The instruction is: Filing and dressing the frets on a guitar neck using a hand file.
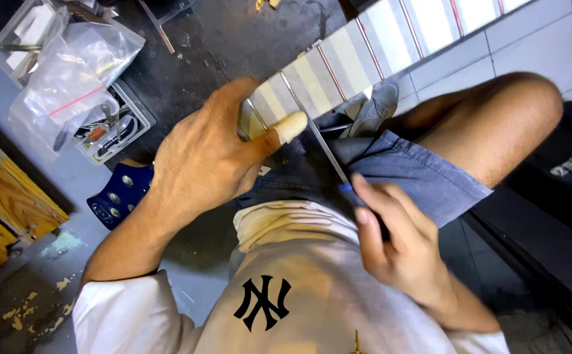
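Observation:
A long neck-like board (338,65) with pale blocks and thin metal cross strips runs from my lap toward the upper right. My left hand (200,160) grips its near end, thumb with a pale bandage on top of it. My right hand (397,246) holds a slim tool (322,147) with a blue collar and a thin metal shaft. The shaft's tip rests against the board beside my left thumb. I sit with blue shorts and a bare knee (509,118) under the board.
An open clear case (112,128) with small parts and a plastic bag (69,78) lie on the dark floor at left. A blue plate with metal knobs (118,193) sits by my left wrist. Wooden planks (4,196) stand far left. A dark bench edge (541,223) is at right.

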